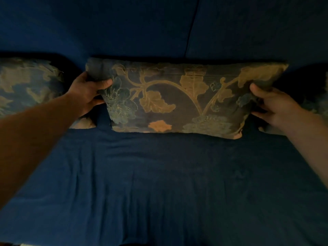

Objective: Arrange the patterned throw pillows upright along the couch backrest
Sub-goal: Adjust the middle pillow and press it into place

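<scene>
Head view, dim light. Both hands are gripping the middle pillow (179, 98) at its two ends. The left hand (88, 94) is pinching the pillow's upper corner, thumb on the front face and fingers wrapped behind, so the fabric is bunching there. The right hand (273, 105) is holding the opposite end, thumb pressing the front near the top edge — the other fingers are hidden behind the pillow, so I cannot tell how far they are reaching round.

Between the hands the pillow is standing on its long lower edge on the seat (159, 183), and its top edge is leaning back toward the backrest (124, 29). Whether it is actually touching the backrest I cannot tell; the gap is lost in shadow. The two-ended hold is probably there to keep a soft, long pillow from sagging in the middle while it is being squared up.

Just outside the left hand, a second patterned pillow (26, 86) is sitting upright against the backrest, near but apart from the held one. Beyond the right hand, a bit of a third pillow (319, 107) is showing at the frame edge — too little to judge its pose.

Judgement: the arranging is well along, and this pillow is still being settled.
</scene>
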